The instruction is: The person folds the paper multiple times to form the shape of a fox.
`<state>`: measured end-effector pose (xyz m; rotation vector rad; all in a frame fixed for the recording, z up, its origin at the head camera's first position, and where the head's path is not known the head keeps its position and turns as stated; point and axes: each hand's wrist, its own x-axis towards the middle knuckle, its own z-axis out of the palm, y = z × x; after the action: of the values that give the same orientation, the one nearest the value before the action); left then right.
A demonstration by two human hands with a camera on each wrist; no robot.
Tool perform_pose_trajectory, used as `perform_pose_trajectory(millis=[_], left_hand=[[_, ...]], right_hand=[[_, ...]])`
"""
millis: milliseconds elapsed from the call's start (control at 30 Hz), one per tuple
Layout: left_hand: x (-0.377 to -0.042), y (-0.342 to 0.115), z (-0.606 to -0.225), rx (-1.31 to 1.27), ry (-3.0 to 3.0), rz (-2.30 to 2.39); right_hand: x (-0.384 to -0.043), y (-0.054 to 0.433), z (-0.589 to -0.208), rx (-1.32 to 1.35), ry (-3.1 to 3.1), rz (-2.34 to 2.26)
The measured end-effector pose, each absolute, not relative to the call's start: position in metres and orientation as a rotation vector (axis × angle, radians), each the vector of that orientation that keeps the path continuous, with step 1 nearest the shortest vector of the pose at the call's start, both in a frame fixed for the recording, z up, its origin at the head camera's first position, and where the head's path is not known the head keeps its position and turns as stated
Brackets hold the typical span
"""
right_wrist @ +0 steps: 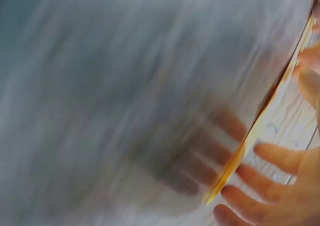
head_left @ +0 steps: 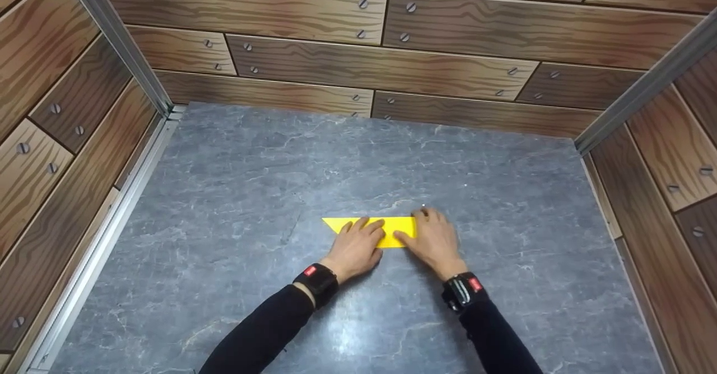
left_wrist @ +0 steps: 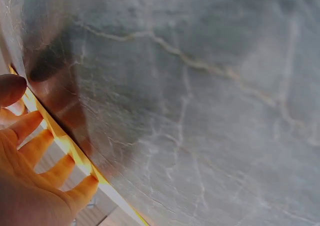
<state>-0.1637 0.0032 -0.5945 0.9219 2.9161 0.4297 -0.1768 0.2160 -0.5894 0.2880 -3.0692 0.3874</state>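
Note:
A bright yellow piece of folded paper (head_left: 399,225) lies flat on the grey surface, a long narrow strip with a pointed left end. My left hand (head_left: 356,246) rests on its left half, fingers spread and fairly straight, fingertips pressing it. At the right end is my right hand (head_left: 434,239), its thumb on the paper and its other fingers along the end, covering it. Seen low from the left wrist, several left fingertips touch the thin yellow paper (left_wrist: 72,148). The right wrist view has extended fingers (right_wrist: 265,186) along the paper's edge (right_wrist: 235,163).
The grey marbled tabletop (head_left: 252,167) spreads around the hands. Wood-patterned panels (head_left: 313,55) with printed screws stand behind and on both sides, with metal strips (head_left: 120,43) in the corners. Both wrists wear black bands (head_left: 318,284) below dark sleeves.

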Motion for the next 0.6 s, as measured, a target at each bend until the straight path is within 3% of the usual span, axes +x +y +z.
perform_pose_trajectory(millis=[300, 600], left_hand=[[-0.165, 0.004, -0.591, 0.928, 2.899, 0.454], [-0.167, 0.003, -0.591, 0.946, 2.901, 0.418]], right_hand=[[-0.189, 0.243, -0.573, 0.351, -3.08, 0.507], [-0.194, 0.252, -0.559, 0.116, -3.151, 0.601]])
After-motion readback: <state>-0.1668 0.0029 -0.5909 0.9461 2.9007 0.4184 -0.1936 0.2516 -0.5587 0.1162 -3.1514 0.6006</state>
